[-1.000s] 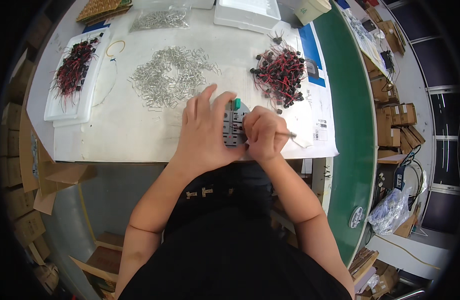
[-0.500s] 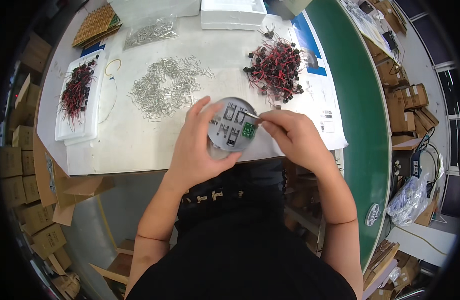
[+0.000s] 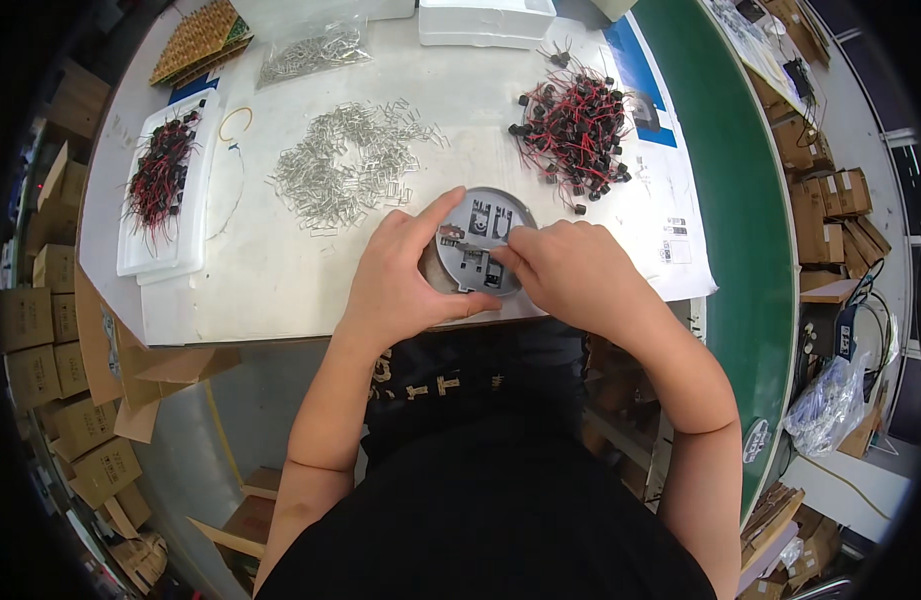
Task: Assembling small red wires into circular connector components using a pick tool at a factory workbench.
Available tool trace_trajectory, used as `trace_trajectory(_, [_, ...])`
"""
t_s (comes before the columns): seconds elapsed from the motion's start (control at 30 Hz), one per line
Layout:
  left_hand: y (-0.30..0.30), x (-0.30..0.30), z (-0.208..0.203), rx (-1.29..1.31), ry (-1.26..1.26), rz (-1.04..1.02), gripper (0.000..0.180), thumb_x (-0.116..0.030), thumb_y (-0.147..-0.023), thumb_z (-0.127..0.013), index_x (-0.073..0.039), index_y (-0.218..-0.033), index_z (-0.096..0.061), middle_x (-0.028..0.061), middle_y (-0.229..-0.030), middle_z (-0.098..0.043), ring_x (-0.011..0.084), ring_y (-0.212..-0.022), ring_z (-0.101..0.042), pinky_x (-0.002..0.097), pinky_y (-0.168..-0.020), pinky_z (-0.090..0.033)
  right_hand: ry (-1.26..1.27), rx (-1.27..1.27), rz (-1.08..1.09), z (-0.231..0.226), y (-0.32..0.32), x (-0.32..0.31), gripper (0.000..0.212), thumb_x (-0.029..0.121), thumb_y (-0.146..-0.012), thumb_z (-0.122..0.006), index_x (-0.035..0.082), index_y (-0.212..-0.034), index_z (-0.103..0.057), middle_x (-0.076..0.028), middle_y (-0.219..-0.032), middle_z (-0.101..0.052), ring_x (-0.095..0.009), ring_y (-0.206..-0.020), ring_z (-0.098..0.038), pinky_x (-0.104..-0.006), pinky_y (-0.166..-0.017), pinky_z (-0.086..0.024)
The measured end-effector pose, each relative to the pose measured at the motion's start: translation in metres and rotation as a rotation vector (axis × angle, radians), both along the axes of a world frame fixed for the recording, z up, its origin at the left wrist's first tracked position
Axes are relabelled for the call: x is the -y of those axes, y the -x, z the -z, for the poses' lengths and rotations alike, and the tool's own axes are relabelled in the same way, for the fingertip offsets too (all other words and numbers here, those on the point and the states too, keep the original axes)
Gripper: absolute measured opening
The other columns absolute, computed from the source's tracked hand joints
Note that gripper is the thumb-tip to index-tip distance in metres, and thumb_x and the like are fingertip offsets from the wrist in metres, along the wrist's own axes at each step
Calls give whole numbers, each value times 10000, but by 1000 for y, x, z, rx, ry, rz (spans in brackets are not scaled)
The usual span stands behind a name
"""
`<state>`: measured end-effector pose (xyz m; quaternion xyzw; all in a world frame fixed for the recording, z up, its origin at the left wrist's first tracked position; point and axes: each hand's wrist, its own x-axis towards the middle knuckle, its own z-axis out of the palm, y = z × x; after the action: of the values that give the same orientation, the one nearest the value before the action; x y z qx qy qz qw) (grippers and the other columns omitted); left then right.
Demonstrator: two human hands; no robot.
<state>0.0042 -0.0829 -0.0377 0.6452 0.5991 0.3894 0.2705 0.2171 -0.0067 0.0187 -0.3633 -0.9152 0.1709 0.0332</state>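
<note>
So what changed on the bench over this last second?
The left hand went from lying over the round grey disc to gripping its edge, uncovering its face. The right hand stayed at the disc, and the green piece seen there half a second ago is gone from sight. Metal clips and red-wired parts lie unchanged.

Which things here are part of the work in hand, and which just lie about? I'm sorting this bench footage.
In hand:
left hand
right hand
round grey disc
small metal piece

Lying about:
loose metal clips
red-wired parts
white tray
cardboard boxes
</note>
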Motion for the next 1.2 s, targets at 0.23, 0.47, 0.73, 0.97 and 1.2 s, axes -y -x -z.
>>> trace_trajectory(0.23, [0, -2, 1, 11, -27, 9, 1083, -413, -534, -1025, -71, -1476, -614, 103, -915, -653, 262, -864, -597, 382, -807, -525, -4, 19, 4, 2, 3, 0, 333, 331, -1048, -606, 75, -858, -700, -163, -656, -678, -389, -631, -696, -508, -579, -535])
trace_trajectory(0.47, [0, -1, 2, 13, -23, 11, 1080, -408, -541, -1023, -72, -1481, -612, 97, -890, -661, 256, -854, -594, 383, -804, -521, -4, 7, -2, 6, 1, 0, 322, 334, -1053, -600, 77, -882, -693, -163, -659, -679, -387, -634, -698, -511, -580, -535])
trace_trajectory(0.73, [-1, -2, 2, 10, -47, 21, 1057, -378, -548, -1020, -66, -1474, -619, 86, -870, -666, 253, -841, -594, 383, -814, -519, -6, -11, 24, 7, 8, 5, 306, 298, -1039, -620, 71, -841, -672, -171, -662, -666, -400, -638, -678, -515, -597, -526])
trace_trajectory(0.97, [-2, -3, 1, -9, -80, 10, 1036, -373, -556, -1020, -70, -1465, -628, 85, -863, -662, 253, -834, -598, 385, -815, -519, -72, 37, 7, -11, 18, 9, 315, 287, -1040, -614, 65, -824, -670, -175, -656, -657, -406, -627, -667, -520, -592, -516])
trace_trajectory(1.2, [-2, -2, -2, -15, -41, 2, 1035, -377, -553, -1022, -60, -1457, -631, 87, -842, -646, 256, -844, -608, 394, -820, -525, -48, 54, -45, -17, 22, 0, 310, 287, -1038, -615, 66, -830, -680, -176, -655, -658, -411, -614, -666, -521, -583, -514])
